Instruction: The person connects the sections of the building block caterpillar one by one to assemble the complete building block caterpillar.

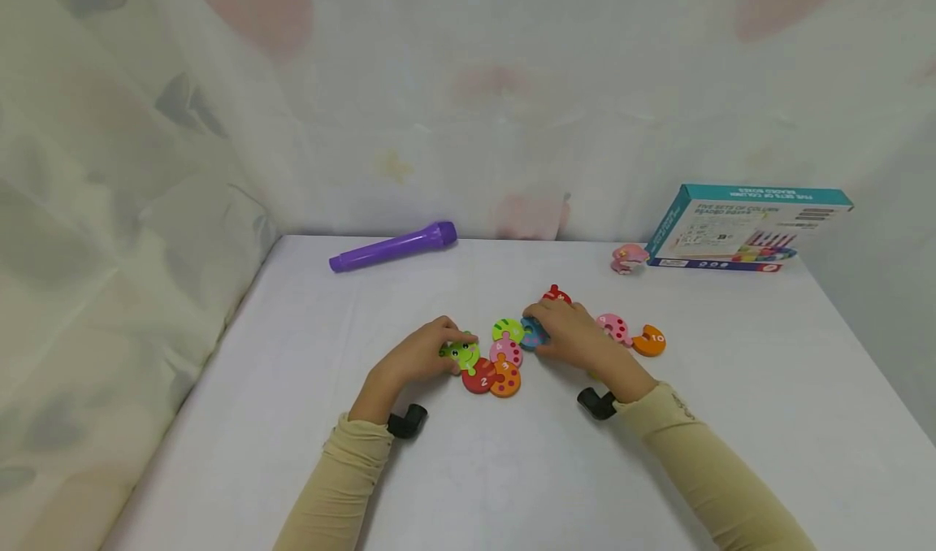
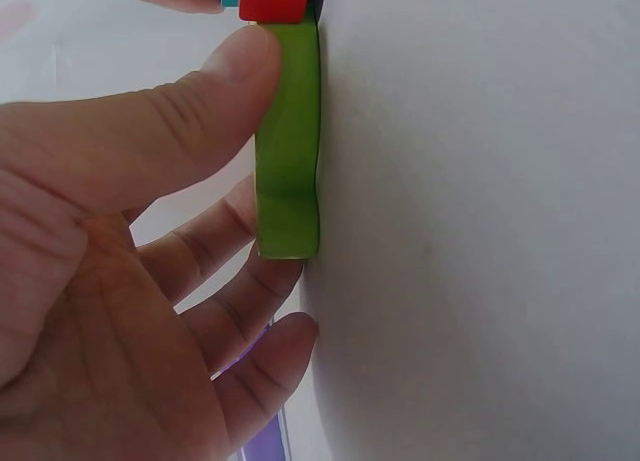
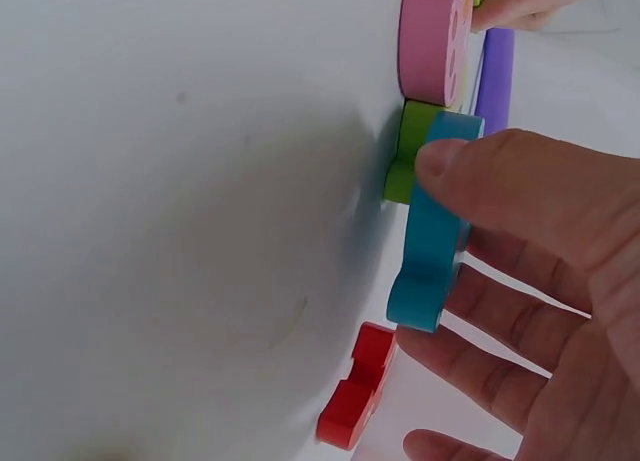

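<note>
1. A green caterpillar head (image 1: 464,355) is pinched between thumb and fingers by the left hand (image 1: 422,350), near the middle of a white table (image 1: 468,478).
2. A blue puzzle piece (image 1: 534,336) is gripped by the right hand (image 1: 573,336), the thumb pressed to its near side; in the right wrist view it is seen tilted at the end of the row, but whether it is locked in cannot be told.
3. Between the hands, a curved row is formed: the head is joined by a red piece (image 1: 478,376) marked 2, followed by an orange piece (image 1: 505,379) marked 3, a pink piece (image 1: 506,351) and a striped green piece (image 1: 507,329).
4. Just beyond the right hand, toward the table's far edge, a second red piece (image 1: 556,294) is partly hidden by the fingers.
5. Toward the table's right edge, a spotted pink piece (image 1: 613,327) is seen beside an orange piece marked 10 (image 1: 649,340).
6. Along the far edge, a purple toy microphone (image 1: 393,246) is laid toward the left corner, while a pink toy figure (image 1: 629,258) and a box (image 1: 742,227) are placed near the right corner.
</note>
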`<state>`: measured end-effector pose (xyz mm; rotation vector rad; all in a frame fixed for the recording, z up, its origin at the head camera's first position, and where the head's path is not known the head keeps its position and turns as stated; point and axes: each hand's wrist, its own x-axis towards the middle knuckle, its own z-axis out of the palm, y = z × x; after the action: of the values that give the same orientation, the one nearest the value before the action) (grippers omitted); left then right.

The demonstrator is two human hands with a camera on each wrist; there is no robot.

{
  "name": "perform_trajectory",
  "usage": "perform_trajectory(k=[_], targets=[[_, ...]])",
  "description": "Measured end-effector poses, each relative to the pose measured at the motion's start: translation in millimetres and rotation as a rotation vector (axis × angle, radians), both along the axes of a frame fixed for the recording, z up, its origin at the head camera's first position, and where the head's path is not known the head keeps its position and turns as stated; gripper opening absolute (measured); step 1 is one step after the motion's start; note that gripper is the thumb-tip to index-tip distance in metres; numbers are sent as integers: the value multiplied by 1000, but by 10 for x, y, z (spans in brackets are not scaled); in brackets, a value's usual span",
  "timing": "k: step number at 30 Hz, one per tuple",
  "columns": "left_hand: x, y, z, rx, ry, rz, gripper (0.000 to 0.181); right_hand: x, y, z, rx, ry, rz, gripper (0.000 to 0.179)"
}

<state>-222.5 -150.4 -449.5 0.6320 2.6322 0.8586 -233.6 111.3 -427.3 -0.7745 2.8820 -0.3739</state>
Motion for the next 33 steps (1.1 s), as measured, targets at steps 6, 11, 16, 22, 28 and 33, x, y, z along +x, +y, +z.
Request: perform_trajectory(k=[6,11,16,22,28,33], targets=[[6,3,0,-2,-5,4,49,14,-34,26,30,18,16,54],[9,15,20,-8,-6,4,49,13,-39,22,69,24,21,54],[11,19,41,-19,-13,12,48,20,-28,5,74,38,12,54],[12,7,26,-15,-8,9,48,25,-52,-33,80,38,-7,54],[6,4,9,-27,-5,9,48,34,-11,-53,77,0,-15,57],[11,7,32,-27,-5,11,49,73,187,61,16,-8,-63,60]])
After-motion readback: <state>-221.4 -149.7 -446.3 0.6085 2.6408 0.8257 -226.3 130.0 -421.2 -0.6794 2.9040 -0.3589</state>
